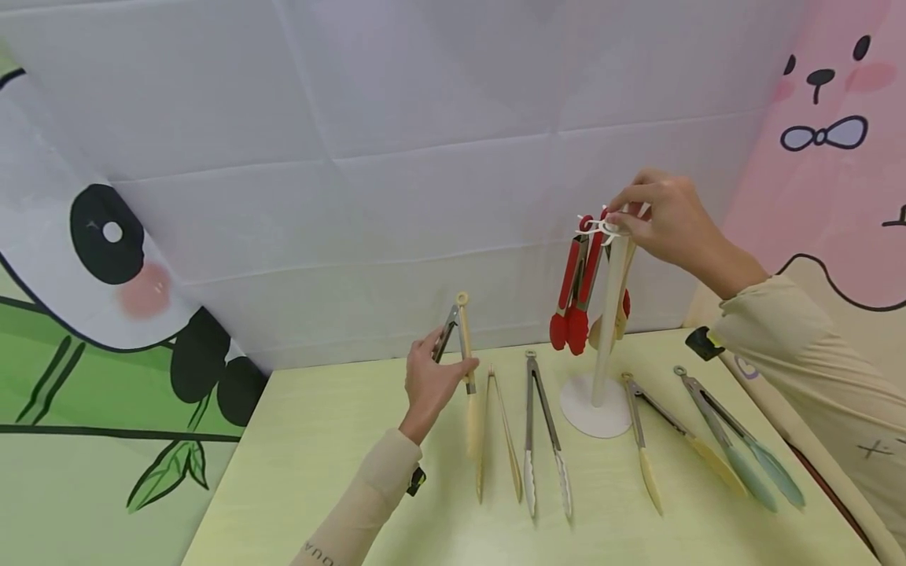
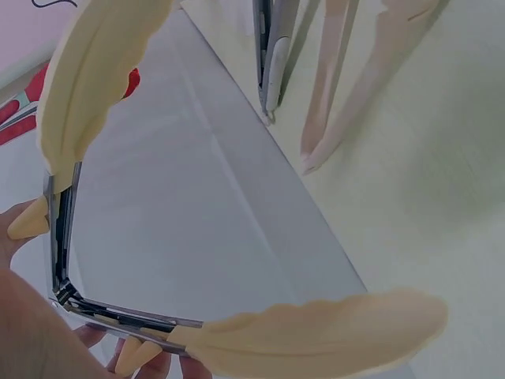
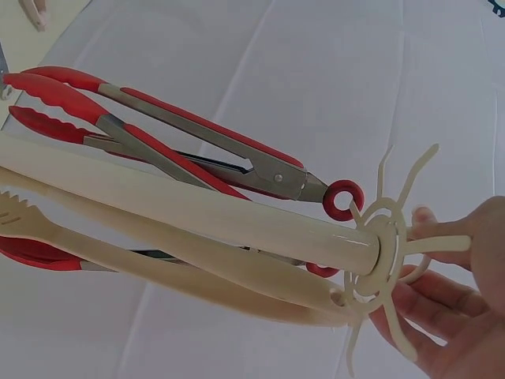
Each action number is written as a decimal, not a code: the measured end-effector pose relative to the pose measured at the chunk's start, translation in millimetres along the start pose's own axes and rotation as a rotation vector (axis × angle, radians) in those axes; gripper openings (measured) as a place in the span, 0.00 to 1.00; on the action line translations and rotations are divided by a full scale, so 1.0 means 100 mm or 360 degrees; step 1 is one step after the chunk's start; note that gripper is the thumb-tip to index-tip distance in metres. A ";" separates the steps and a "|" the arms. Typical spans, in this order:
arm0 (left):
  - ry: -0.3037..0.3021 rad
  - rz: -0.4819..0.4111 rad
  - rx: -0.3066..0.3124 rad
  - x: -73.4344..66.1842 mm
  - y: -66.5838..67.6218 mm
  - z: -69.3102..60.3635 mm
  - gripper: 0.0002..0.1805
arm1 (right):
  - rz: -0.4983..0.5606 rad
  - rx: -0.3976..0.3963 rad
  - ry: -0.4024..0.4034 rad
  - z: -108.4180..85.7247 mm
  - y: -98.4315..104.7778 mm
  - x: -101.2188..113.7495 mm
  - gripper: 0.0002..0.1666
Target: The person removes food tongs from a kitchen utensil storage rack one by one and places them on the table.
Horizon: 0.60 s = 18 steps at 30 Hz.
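My left hand (image 1: 435, 381) holds up a pair of tongs with pale yellow scalloped tips (image 2: 316, 335) above the table's back part. In the left wrist view its arms are spread wide, with fingers and thumb on the handles. At the back right stands a white rack (image 1: 602, 338) with a round base. My right hand (image 1: 661, 216) grips the rack's hooked top (image 3: 387, 253) between thumb and fingers. From the hooks hang red-tipped tongs (image 3: 213, 126) and beige tongs (image 3: 158, 276); the head view partly hides those behind the pole.
On the yellow-green table (image 1: 318, 456) lie slim gold tongs (image 1: 504, 432), white-tipped tongs (image 1: 531, 424), yellow-tipped tongs (image 1: 644, 456) and green-tipped tongs (image 1: 736, 444). White cloth (image 1: 425, 196) hangs behind the table. Cartoon panels (image 1: 106, 314) flank both sides.
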<state>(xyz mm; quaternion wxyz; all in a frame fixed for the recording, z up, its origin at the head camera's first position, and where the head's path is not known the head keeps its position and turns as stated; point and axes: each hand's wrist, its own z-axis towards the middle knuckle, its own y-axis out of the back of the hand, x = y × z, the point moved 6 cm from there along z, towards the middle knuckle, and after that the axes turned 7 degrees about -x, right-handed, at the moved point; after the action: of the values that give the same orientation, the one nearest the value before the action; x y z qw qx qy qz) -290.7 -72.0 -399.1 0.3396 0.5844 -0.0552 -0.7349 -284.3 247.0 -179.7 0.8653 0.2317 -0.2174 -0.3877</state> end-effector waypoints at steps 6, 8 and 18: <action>0.0052 0.0040 -0.0003 0.11 -0.01 0.02 0.41 | 0.0001 -0.0006 0.0001 0.01 0.01 0.01 0.03; 0.0075 0.0056 -0.0002 0.16 -0.01 0.03 0.42 | 0.0001 -0.0001 -0.0005 0.01 0.01 0.01 0.03; 0.0157 0.0101 -0.0034 0.36 -0.05 0.05 0.43 | 0.0006 0.0007 -0.0021 0.00 0.01 0.01 0.03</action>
<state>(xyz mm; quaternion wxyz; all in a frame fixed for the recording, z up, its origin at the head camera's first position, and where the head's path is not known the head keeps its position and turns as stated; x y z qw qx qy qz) -300.2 -90.4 -429.8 0.3712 0.6143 -0.0491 -0.6946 -283.3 246.7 -179.0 0.8641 0.2307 -0.2243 -0.3871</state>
